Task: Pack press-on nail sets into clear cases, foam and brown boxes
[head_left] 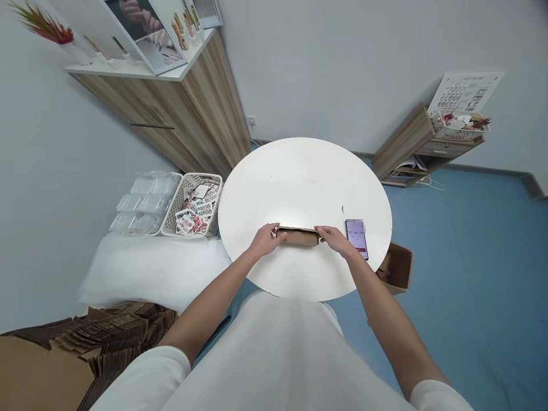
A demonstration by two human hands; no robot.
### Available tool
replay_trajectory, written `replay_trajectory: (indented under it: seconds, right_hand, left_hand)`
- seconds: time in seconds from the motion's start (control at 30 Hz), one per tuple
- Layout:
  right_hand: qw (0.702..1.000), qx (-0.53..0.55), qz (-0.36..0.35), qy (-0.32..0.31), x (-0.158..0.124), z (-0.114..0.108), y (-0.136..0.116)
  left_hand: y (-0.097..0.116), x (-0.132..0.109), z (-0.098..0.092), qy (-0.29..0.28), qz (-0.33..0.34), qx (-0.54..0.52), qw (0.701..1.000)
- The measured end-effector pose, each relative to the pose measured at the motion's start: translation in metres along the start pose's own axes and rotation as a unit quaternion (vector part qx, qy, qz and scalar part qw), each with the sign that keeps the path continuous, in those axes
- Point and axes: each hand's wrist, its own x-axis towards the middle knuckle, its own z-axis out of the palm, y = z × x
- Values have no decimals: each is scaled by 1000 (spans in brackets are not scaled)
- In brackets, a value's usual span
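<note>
A small brown cardboard box (298,237) lies lengthwise across the front half of the white round table (299,171). A dark slit runs along its upper long edge. My left hand (266,240) grips the box's left end, thumb on the near face and fingers behind. At the opposite end, my right hand (335,238) pinches the corner between thumb and fingers. What is inside the box cannot be seen. Just right of my right hand, a phone (357,238) with a timer on its screen rests on the table.
Left of the table are a white basket (170,220) of printed cards, clear plastic trays (143,202), a white translucent stack (149,265) and many folded cardboard sheets (115,337). An open carton (402,268) stands on the floor at right. Wooden cabinets (205,108) line the wall.
</note>
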Motion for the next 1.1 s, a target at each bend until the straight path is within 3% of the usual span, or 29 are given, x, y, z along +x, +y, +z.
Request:
replay_trajectory:
  seconds: [0.23,0.5,0.73,0.87,0.97,1.1]
  right_hand:
    - [1000,3,18,2,-3,-3,8]
    - [995,76,55,-19,-6,6,30]
    - [996,50,72,-5,-8,17,33]
    - [996,50,71,11,-7,22,35]
    - [998,44,30,30,-9,24,40]
    - [994,82,-30,66,-20,24,51]
  left_hand:
    - [-5,4,-2,3,-60,-86,994]
    - [-24,2,6,-63,-118,-151,979]
    - [-25,-1,6,-126,-137,-143,972]
    - [-19,-2,9,-105,-146,-104,978]
    - [-10,-7,14,-77,-147,-88,982]
    - [2,-20,31,-56,-130,-144,979]
